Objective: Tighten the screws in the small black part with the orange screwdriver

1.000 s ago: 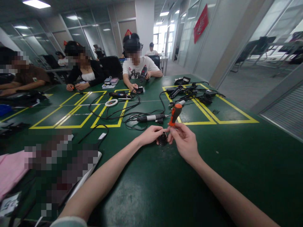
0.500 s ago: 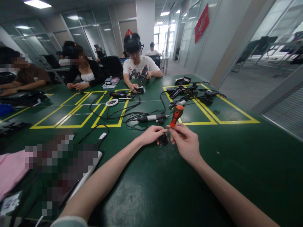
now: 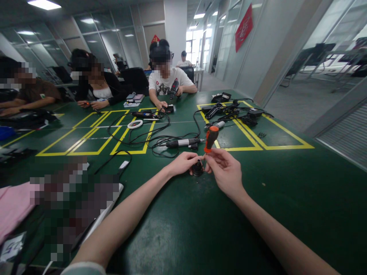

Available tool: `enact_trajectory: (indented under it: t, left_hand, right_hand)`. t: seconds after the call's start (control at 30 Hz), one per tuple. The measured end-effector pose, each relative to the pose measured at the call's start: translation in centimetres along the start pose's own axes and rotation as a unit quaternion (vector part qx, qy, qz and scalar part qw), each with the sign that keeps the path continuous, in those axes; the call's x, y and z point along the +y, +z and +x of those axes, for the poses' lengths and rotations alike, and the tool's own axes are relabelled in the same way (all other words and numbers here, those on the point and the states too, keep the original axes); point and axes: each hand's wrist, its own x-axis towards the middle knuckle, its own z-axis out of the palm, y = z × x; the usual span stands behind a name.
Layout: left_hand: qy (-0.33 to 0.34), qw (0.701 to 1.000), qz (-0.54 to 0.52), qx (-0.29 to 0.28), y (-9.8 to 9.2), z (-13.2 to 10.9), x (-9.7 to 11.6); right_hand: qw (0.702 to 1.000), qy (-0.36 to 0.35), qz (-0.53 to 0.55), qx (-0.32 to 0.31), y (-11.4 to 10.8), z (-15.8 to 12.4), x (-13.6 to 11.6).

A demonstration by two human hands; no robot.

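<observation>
My left hand is closed around a small black round part with a wide base and a narrower neck, which rests on the green table. Beside it, my right hand pinches the lower end of an orange and black screwdriver. The screwdriver's handle points up and leans slightly to the right. Its shaft runs down by the left fingertips, and its tip is hidden at the black part.
Just beyond my hands lies a grey and black pen-shaped power tool with its cable. Black tools and cords sit in the yellow-taped area, with small screws nearby. A white ring lies left. A co-worker across the table holds a drill.
The screwdriver handle has shifted slightly left and down, and now tilts a little differently. My right fingers have moved a little; my left hand stays on the black part.
</observation>
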Motion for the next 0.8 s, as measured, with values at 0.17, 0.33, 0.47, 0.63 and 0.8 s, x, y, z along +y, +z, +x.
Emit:
enact_trajectory:
  t: [0.17,0.33,0.47,0.63,0.8]
  left_hand:
    - [0.001,1.000,0.009,0.002,-0.06,-0.02,-0.09]
    - [0.007,1.000,0.014,0.001,-0.18,-0.09,-0.14]
    - [0.005,1.000,0.018,0.005,-0.14,0.01,-0.21]
    - [0.005,1.000,0.009,-0.005,-0.04,-0.04,0.03]
    - [0.007,1.000,0.004,-0.006,0.00,-0.21,0.33]
  right_hand:
    - [1.000,-0.009,0.007,-0.008,0.00,-0.01,0.04]
    - [1.000,0.006,0.012,-0.016,0.11,-0.07,-0.18]
    - [1.000,0.012,0.005,-0.009,0.07,-0.05,-0.31]
    - [0.999,-0.017,-0.026,-0.017,-0.12,0.10,-0.44]
    - [0.999,-0.031,-0.025,-0.023,-0.08,0.12,-0.59]
